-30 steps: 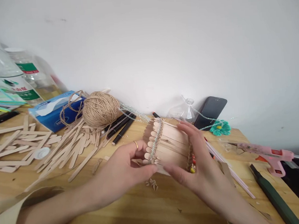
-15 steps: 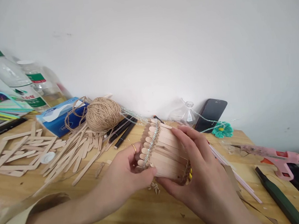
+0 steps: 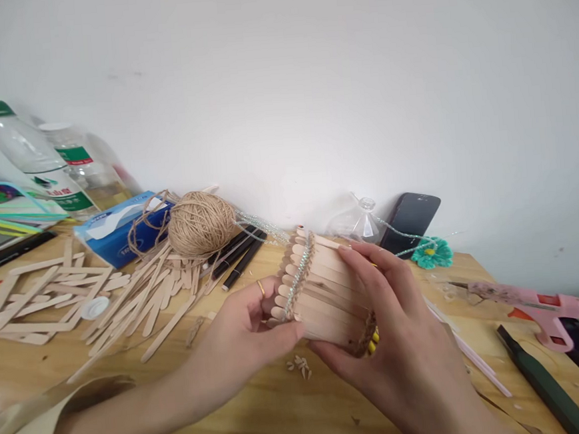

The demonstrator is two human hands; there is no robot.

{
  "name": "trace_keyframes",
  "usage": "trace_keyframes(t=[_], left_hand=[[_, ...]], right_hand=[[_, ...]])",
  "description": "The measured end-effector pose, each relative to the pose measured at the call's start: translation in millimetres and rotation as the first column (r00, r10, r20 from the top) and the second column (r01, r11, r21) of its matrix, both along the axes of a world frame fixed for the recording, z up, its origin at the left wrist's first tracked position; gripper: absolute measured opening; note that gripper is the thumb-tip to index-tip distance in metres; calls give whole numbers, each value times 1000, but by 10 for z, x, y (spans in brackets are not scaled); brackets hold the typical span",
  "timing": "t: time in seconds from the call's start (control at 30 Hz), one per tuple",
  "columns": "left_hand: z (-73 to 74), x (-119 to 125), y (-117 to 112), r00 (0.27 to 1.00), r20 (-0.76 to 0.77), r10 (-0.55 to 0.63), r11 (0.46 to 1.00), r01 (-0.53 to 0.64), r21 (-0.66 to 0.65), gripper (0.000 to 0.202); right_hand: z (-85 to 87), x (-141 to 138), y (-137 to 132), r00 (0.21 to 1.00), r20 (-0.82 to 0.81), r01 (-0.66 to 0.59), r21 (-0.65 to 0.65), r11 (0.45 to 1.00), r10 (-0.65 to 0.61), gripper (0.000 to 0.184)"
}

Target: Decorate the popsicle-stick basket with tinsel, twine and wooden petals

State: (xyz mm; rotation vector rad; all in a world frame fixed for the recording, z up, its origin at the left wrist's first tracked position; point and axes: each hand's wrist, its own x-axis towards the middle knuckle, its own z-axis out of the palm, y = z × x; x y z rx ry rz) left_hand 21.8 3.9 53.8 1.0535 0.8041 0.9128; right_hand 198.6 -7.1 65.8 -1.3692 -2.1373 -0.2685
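Okay, my left grip [image 3: 243,337] pinches the stick cup [image 3: 328,291] at its glitter-trimmed end; cup's tilted between both; my right grip [image 3: 400,318] clasps the other end. Probably positioning; next move calls for light, even pressure.

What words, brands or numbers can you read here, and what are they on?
"山", probably: red writing on the bottle label; its other characters are too blurred.
Jar label: too blurred.
Blue box: pale mark, too blurred.
Black pen at far left: too small.
Wooden-stick piece: no writing shows.
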Motion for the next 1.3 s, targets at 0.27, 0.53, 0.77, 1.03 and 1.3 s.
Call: trace_keyframes(t=[0.27,0.53,0.77,1.03,1.3], left_hand=[[-9,-19,44,999,-44,8,998,-5,65,7],[6,-40,37,981,-190,34,998,-23,61,3],[-26,-45,30,965,-258,36,998,-19,68,6],[59,-7,71,992,-111,55,998,-59,-31,7],[76,17,46,992,-67,107,988,-113,-102,9]], right_hand=[[-4,19,3,1000,2,-9,21,1000,9,80],[-2,16,-2,1000,12,-23,35,999,23,79],[-29,-9,7,1000,5,-28,18,999,28,79],[-43,-27,-2,993,26,-119,257,959,116,38],[-70,-100,-43,974,-34,-208,261,943,224,14]])
